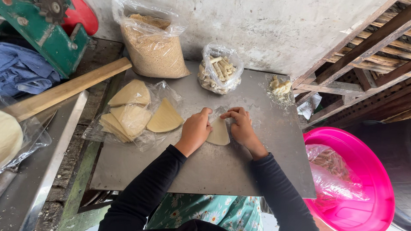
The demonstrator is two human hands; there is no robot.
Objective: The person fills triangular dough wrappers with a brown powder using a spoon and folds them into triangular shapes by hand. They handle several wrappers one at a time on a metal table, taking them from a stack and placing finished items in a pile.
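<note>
step: rolling wrapper | left hand (195, 129) and right hand (242, 126) fingers pinch triangular pastry wrapper (218, 132) on desk (214, 167) | next: likely tighter roll, even pressure

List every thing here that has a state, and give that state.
Left hand: pressed on the wrapper's left edge.
Right hand: pressed on its right edge.
Wrapper: flat on the metal sheet.
Crumb bag: open, upright.
Roll bag: open.
Wrapper stack: fanned on plastic.
Pink basin: holds a plastic bag.
</note>
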